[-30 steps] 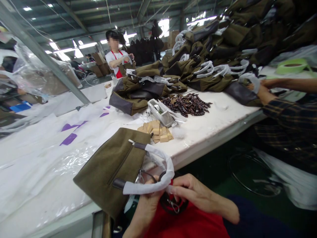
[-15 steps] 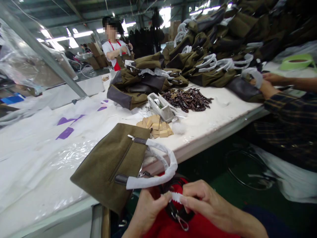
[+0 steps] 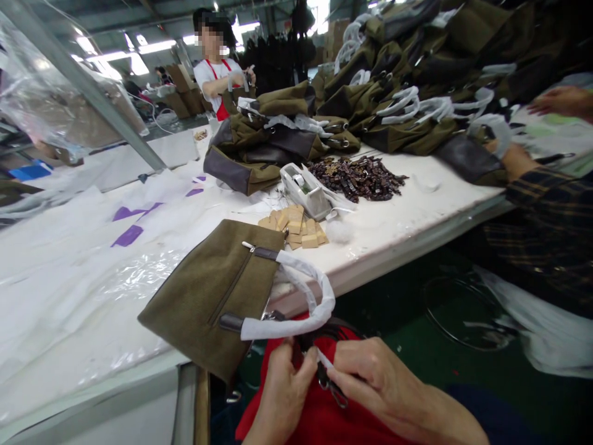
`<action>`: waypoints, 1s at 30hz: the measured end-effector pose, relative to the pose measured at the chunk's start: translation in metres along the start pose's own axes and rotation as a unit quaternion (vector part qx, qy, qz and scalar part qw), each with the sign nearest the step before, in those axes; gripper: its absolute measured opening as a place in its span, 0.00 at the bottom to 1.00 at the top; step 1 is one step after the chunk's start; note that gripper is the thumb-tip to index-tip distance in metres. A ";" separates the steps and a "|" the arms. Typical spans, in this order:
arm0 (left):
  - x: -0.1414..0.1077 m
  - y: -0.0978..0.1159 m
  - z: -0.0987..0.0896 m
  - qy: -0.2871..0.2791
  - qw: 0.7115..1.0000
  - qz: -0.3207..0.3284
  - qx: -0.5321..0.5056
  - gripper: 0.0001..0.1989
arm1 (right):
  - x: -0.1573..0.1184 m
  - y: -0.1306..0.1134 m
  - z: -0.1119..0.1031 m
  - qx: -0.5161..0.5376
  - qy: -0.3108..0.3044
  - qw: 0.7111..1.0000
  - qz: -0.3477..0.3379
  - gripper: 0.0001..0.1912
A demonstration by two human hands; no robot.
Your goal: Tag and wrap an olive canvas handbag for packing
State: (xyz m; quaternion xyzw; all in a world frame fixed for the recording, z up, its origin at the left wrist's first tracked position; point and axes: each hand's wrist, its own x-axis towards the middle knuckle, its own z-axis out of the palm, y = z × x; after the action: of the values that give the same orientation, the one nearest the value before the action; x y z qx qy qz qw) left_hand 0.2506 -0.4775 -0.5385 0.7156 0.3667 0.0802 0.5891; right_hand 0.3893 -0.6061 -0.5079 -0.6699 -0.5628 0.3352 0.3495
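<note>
My left hand [image 3: 283,384] and my right hand [image 3: 377,376] are close together in front of my red apron [image 3: 333,426], both closed. Between their fingertips runs a thin white wrapping strip [image 3: 323,358], pinched at both ends. A dark strap with a metal snap hook [image 3: 334,390] hangs right under the strip; how the strip lies on the strap is hard to see. Just beyond my hands, an olive fabric handbag [image 3: 199,290] lies over the table's edge. Its carrying handles [image 3: 324,306], wrapped in white, arch out above my left hand.
On the white table [image 3: 384,228] lie tan tags [image 3: 303,227], a tape dispenser [image 3: 306,193] and a heap of dark brown pieces [image 3: 365,179]. Olive bags [image 3: 417,123] are piled behind. A person in plaid sleeves [image 3: 551,204] works at right; another [image 3: 215,83] stands at the back.
The white strip, bunched and crinkled before, now looks narrower and straighter, slanting down toward my right hand. The snap hook has shifted slightly up. At right, the co-worker's far hand has moved away from the bag.
</note>
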 end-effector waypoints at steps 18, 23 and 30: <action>-0.016 0.013 -0.023 -0.027 0.973 0.216 0.073 0.09 | -0.005 0.038 -0.006 0.392 -0.036 0.895 0.208 0.24; -0.008 0.040 -0.028 -0.215 0.949 0.201 0.111 0.15 | -0.002 0.035 -0.010 0.394 -0.062 0.899 0.183 0.24; 0.001 0.064 -0.030 -0.280 0.928 0.188 0.160 0.12 | 0.003 0.033 -0.021 0.346 -0.032 0.925 0.157 0.22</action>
State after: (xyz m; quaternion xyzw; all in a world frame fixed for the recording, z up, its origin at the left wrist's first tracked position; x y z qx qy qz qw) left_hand 0.2622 -0.4560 -0.4720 0.8496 0.0534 -0.0740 0.5195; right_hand 0.4243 -0.6092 -0.5251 -0.5759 -0.3107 0.5810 0.4839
